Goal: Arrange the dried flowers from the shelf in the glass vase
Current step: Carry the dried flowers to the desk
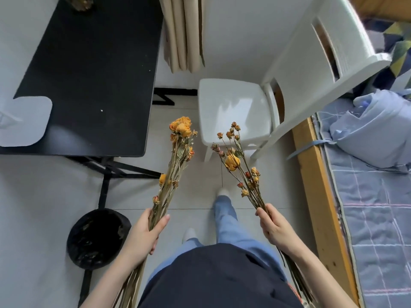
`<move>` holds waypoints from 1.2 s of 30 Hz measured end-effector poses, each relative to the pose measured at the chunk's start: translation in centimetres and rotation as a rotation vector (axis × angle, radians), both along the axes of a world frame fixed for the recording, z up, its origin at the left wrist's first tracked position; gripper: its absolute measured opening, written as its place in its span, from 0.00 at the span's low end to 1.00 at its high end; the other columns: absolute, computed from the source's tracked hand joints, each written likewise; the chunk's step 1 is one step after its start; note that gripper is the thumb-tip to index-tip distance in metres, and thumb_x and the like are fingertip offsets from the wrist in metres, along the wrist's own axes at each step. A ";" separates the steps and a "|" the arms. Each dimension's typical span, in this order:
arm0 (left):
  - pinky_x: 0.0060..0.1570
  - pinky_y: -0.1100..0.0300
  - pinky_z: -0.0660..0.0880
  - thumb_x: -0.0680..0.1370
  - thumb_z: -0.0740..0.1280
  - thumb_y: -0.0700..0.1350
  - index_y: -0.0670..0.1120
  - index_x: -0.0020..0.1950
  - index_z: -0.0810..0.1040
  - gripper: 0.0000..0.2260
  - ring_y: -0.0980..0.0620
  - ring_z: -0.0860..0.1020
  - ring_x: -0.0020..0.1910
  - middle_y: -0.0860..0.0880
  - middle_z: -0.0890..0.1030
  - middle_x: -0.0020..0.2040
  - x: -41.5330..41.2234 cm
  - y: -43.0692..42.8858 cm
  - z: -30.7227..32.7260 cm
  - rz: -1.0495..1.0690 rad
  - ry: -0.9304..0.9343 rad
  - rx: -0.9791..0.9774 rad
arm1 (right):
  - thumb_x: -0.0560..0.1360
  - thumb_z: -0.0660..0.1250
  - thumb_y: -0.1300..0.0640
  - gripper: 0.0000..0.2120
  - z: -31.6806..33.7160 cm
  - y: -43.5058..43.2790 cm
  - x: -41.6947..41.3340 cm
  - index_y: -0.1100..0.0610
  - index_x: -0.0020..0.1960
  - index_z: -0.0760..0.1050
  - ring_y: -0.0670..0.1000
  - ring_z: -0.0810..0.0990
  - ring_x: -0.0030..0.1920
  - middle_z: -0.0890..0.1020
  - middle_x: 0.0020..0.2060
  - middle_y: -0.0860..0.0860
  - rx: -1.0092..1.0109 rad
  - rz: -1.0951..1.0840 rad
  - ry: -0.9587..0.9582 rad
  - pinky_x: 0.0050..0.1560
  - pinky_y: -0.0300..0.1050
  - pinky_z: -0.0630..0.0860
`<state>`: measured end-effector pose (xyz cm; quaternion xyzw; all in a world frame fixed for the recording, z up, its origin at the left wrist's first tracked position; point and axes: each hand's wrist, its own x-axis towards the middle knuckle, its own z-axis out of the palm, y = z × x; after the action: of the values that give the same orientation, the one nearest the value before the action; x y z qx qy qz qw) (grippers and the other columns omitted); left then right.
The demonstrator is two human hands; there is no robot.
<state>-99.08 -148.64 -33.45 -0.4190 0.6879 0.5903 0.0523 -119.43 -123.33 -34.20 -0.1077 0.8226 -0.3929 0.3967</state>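
My left hand [145, 235] grips a long bunch of dried orange roses [178, 150] by the stems, heads pointing away toward the black table. My right hand [272, 226] holds a second, thinner bunch of dried flowers [239, 165] with small buds and one large orange head, angled up-left. Both bunches hang over the floor in front of me. A glass object with dried stems in it [79, 3] stands at the far corner of the black table [93, 70], cut off by the frame's top edge.
A white chair [235, 112] stands ahead right of the table. A black bin [96, 238] sits on the floor at my left. A bed with a wooden rail [315, 185] and grey bedding runs along the right. A white sheet [22, 121] lies on the table's near-left edge.
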 end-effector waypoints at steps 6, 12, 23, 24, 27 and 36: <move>0.19 0.62 0.67 0.76 0.65 0.53 0.54 0.51 0.72 0.07 0.57 0.66 0.20 0.52 0.68 0.21 -8.4 -1.9 -0.9 0.110 -0.012 -0.022 | 0.79 0.56 0.48 0.15 -0.7 -4.1 -10.8 0.60 0.46 0.68 0.44 0.62 0.23 0.67 0.24 0.44 -0.030 0.099 -0.018 0.22 0.36 0.61; 0.20 0.63 0.66 0.76 0.65 0.53 0.51 0.48 0.72 0.07 0.57 0.66 0.20 0.52 0.68 0.21 -15.6 -3.0 0.0 0.245 -0.033 -0.018 | 0.78 0.57 0.47 0.15 -0.1 -7.5 -20.7 0.59 0.44 0.67 0.43 0.62 0.22 0.67 0.22 0.42 -0.052 0.176 -0.029 0.22 0.34 0.61; 0.20 0.62 0.67 0.75 0.65 0.53 0.44 0.46 0.71 0.12 0.55 0.66 0.21 0.52 0.68 0.24 -20.2 -7.9 1.5 0.436 0.011 -0.003 | 0.79 0.57 0.48 0.16 0.5 -17.3 -28.6 0.61 0.46 0.67 0.45 0.61 0.23 0.65 0.24 0.44 -0.089 0.325 -0.088 0.21 0.35 0.60; 0.20 0.62 0.67 0.75 0.65 0.53 0.44 0.46 0.71 0.12 0.55 0.66 0.21 0.52 0.68 0.24 -20.3 -8.8 1.5 0.452 0.022 0.001 | 0.79 0.57 0.47 0.16 0.6 -18.6 -28.9 0.61 0.46 0.66 0.45 0.61 0.23 0.65 0.24 0.44 -0.084 0.342 -0.091 0.22 0.36 0.60; 0.20 0.61 0.66 0.74 0.65 0.55 0.44 0.45 0.70 0.14 0.55 0.66 0.20 0.51 0.68 0.23 -20.3 -11.7 1.3 0.509 0.049 0.014 | 0.79 0.56 0.47 0.15 0.6 -22.4 -29.1 0.60 0.47 0.68 0.44 0.61 0.24 0.65 0.24 0.43 -0.096 0.387 -0.081 0.22 0.34 0.61; 0.21 0.62 0.68 0.76 0.64 0.54 0.46 0.43 0.70 0.12 0.54 0.67 0.21 0.51 0.69 0.23 -19.6 -22.8 1.6 0.597 0.104 -0.047 | 0.80 0.56 0.51 0.13 2.0 -37.3 -28.6 0.61 0.44 0.65 0.43 0.61 0.21 0.66 0.21 0.41 -0.136 0.509 0.015 0.20 0.33 0.60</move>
<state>-118.73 -171.48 -31.82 -0.5728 0.5497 0.5842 -0.1686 -148.01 -160.65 -32.18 -0.3404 0.7435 -0.3343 0.4686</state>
